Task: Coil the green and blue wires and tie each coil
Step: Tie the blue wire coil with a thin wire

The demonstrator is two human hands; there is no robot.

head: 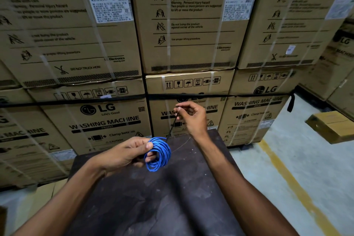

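The blue wire, already coiled, hangs above the dark table, gripped by the left hand. The right hand pinches a black tie running up from the coil. This looks like the tying step; next, pull it snug. No green wire is visible.

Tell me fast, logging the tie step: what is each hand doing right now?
Left hand: grips the blue wire coil.
Right hand: fingers pinch the black tie running up from the coil.
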